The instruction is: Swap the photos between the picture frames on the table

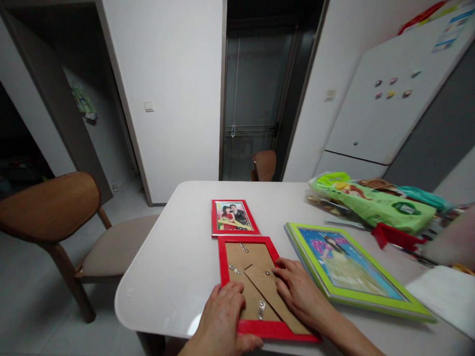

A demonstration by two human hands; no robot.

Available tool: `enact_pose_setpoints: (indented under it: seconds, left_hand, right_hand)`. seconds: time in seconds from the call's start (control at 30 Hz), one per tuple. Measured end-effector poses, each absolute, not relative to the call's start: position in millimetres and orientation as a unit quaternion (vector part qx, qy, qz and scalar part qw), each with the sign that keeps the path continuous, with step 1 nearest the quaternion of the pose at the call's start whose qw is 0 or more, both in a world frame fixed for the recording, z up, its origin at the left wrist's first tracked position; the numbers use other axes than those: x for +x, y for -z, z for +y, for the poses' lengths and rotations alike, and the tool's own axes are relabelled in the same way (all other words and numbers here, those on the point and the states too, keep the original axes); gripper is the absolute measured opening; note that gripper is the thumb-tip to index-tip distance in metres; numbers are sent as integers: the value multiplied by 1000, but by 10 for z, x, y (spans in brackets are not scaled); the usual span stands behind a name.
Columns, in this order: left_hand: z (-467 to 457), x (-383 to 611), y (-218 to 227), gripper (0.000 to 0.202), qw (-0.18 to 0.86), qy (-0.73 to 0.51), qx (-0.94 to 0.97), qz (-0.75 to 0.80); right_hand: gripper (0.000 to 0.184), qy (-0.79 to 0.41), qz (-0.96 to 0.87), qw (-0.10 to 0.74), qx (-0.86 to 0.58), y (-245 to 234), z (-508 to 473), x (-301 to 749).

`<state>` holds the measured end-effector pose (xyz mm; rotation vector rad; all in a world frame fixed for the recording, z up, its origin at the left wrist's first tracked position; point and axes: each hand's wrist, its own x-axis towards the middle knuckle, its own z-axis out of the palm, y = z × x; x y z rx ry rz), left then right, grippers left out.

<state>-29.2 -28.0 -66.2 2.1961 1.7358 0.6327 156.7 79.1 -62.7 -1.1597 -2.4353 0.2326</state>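
Note:
A red picture frame (254,330) lies face down at the table's near edge, its brown backing board (260,291) showing. Small metal turn clips (261,309) sit around the board, and a dark slanting line crosses it. My left hand (223,324) grips the near left corner, fingers bent over the left side and thumb along the near edge. On the right side, my right hand (299,292) holds the frame with bent fingers, the fingertips at a clip (269,273). Just beyond stands a smaller-looking red framed photo (233,218), lying face up and touching or nearly touching it.
Green picture frames (349,262) lie stacked to the right on the white table (166,269). Behind them are a green plastic bag (378,199), a red object (395,237) and white sheets (452,295). A wooden chair (59,205) stands left; a fridge (386,100) is back right.

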Motion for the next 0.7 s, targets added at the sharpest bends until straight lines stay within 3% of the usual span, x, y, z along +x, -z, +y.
enact_pose_setpoints:
  seconds: [0.27, 0.57, 0.7]
  left_hand:
    - [-296, -327, 704, 49, 146, -223, 761, 591]
    - [-301, -335, 679, 48, 157, -238, 757, 588]
    - [-289, -339, 734, 47, 146, -245, 760, 584]
  right_hand:
    - [27, -134, -938, 169, -272, 569, 358, 1515]
    - [27, -157, -943, 144, -254, 488, 318, 1566]
    - [29, -173, -926, 178, -285, 494, 409, 1425]
